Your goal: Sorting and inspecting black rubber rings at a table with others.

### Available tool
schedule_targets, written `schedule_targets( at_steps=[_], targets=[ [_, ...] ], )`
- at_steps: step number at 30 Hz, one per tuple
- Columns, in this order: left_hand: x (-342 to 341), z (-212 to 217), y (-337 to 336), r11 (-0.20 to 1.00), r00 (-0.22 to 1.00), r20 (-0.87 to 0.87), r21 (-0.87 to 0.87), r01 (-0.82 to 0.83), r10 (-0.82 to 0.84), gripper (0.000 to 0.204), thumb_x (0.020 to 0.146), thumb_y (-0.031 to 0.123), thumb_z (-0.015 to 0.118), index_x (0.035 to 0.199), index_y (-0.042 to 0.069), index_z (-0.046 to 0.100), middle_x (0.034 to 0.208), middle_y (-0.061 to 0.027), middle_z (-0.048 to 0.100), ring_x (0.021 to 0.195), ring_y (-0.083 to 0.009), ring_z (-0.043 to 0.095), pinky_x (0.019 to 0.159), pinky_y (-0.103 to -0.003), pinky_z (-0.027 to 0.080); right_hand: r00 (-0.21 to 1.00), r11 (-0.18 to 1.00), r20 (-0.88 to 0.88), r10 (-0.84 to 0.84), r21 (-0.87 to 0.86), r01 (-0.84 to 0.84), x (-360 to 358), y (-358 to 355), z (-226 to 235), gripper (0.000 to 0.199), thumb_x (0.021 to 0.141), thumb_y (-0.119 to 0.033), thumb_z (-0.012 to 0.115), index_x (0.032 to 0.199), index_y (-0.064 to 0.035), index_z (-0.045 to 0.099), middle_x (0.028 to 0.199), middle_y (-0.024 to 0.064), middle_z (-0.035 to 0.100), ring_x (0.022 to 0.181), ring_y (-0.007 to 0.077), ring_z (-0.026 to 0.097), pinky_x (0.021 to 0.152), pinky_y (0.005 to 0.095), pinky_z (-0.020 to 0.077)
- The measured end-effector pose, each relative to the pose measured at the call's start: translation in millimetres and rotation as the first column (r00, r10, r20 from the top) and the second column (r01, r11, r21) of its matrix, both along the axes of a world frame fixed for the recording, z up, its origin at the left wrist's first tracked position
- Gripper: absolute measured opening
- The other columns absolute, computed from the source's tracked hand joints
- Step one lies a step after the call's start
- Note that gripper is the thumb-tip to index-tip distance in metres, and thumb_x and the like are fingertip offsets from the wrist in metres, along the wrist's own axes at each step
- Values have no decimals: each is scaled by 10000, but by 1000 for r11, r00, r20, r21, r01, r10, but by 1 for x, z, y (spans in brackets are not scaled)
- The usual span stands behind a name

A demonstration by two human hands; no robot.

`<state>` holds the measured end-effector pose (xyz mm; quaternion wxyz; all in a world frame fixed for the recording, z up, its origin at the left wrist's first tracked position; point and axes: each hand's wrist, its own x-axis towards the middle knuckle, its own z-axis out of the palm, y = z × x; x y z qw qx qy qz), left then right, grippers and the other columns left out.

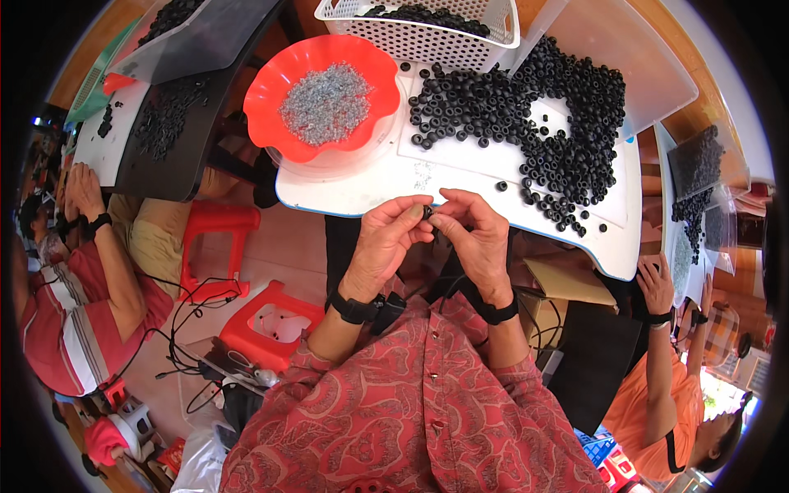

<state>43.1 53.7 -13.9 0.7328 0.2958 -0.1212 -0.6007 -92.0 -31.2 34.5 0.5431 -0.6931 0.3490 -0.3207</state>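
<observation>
Just in front of the table's near edge, my two hands meet fingertip to fingertip. My left hand (385, 236) is closed, pinching a small black ring-shaped part (427, 212) between thumb and fingers. The thumb of my right hand (478, 240) reaches the same part, its fingers curled in; whatever else they hold is too small to make out. Beyond my hands, many similar black ring-shaped parts (567, 160) lie heaped on the white table (362, 191). A red wavy-rimmed bowl (261, 94) to the left holds a pile of small clear pieces.
At the back stands a white perforated basket (415, 34) with black parts, beside a tipped translucent bin (649, 70). Red stools (267, 329) and loose black cables (177, 341) are on the floor at left. Co-workers sit at tables on both sides.
</observation>
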Motion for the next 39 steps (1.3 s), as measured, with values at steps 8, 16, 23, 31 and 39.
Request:
schedule_targets(
  at_steps=[8,16,23,31,39],
  targets=[
    [4,2,3,995,975,199,51,89,-97,243,979,109,566,1158,-41,632,992,-82,670,835,-115,632,730,-255,548,990,993,-84,116,-4,-117,-7,-9,8,377,788,28,726,1151,-2,628,803,71,700,745,124,681,681,249,552],
    [12,5,4,954,931,208,69,291,-299,246,981,121,565,1165,-31,625,949,-76,671,740,-120,648,710,-269,564,973,962,-125,195,217,-165,-14,-15,4,437,764,0,771,1169,22,610,740,-6,627,668,62,593,631,209,483],
    [0,-6,-6,968,962,-124,-101,230,-242,266,977,116,567,1191,-36,612,976,-91,664,789,-131,644,716,-259,564,977,897,178,115,403,-179,-17,-18,4,367,849,-7,705,1194,35,587,867,14,628,792,72,599,695,207,478],
    [-4,-4,-13,973,970,-89,-76,219,-226,265,990,97,537,1201,-49,603,1031,-111,664,831,-126,638,725,-258,566,992,930,107,62,355,-97,-20,-18,3,321,867,-5,674,1177,28,599,869,4,620,787,66,580,727,199,491],
    [-5,0,-21,983,983,24,-21,181,-180,268,974,88,566,1200,-50,608,1074,-137,673,850,-132,655,759,-278,585,1000,988,-11,-5,153,7,-14,-18,-2,299,854,-26,681,1146,9,626,856,13,634,738,56,576,648,203,490]
  ],
)
